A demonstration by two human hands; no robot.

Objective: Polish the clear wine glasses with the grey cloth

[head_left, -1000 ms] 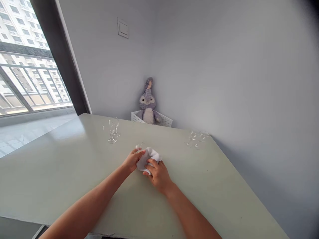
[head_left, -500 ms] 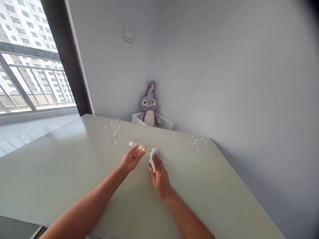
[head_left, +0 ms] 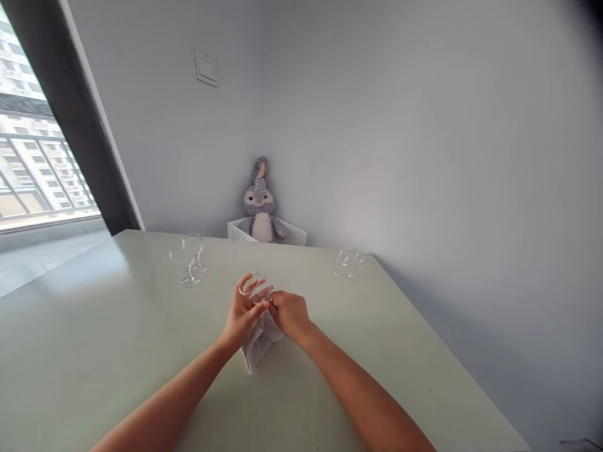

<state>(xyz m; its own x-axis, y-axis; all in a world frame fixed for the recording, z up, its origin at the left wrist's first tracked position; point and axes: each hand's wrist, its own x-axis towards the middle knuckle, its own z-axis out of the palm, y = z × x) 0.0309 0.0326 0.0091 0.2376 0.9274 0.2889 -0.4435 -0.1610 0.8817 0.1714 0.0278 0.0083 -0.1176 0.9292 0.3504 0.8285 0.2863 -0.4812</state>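
A clear stemmed glass [head_left: 249, 285] lies tilted in my left hand [head_left: 241, 314], its rim facing up and left and my fingers curled around its bowl. My right hand [head_left: 289, 314] is closed at the stem end, against the left fingertips, gripping a white cloth [head_left: 262, 342]. The cloth hangs below both hands toward the table. How much of it wraps the stem and base is hidden by my fingers.
On the pale green table [head_left: 155, 351], clear stemmed glasses [head_left: 192, 251] stand at the back left and more glasses [head_left: 360, 256] at the back right. Behind the far edge, a purple plush toy [head_left: 261, 213] sits in a white perforated basket [head_left: 296, 236].
My hands have come together. The glass has turned rim up and left, and the cloth now hangs below it instead of standing above my right fingers. The view has shifted right.
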